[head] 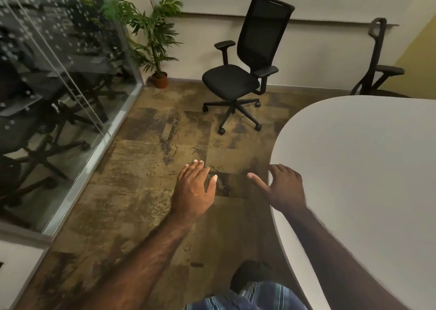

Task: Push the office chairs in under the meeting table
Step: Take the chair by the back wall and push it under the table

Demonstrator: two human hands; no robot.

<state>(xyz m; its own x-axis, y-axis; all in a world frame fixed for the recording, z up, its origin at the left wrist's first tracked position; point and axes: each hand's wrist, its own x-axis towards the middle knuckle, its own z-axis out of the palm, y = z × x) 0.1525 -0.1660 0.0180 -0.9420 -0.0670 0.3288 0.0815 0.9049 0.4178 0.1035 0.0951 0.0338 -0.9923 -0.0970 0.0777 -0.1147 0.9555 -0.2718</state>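
Your left hand [194, 187] is stretched out ahead of you over the carpet [151, 168], fingers straight and loosely spread, its grip holding nothing. Your right hand [284, 187] reaches out beside it, thumb pointing left, fingers relaxed and slightly bent, also holding nothing; it sits at the curved edge of the surface [365, 168], a pale rounded meeting table that fills the right side of your view (whether the fingers actually touch the edge is hard to tell). Both forearms are bare.

A black chair [240, 73] with a mesh back, two armrests and a five-wheeled base stands ahead of you, well apart from both hands. It is pulled out from the surface, near the far wall, its seat turned towards the left. A second chair [377, 59] shows further right, beyond the far edge of the surface, seen side-on and partly hidden by it.

A potted plant [155, 38] stands in the far left corner. A glass wall [59, 85] runs along your left, with more dark chairs and desks behind it. At the bottom, striped cloth and a dark shoe are visible.
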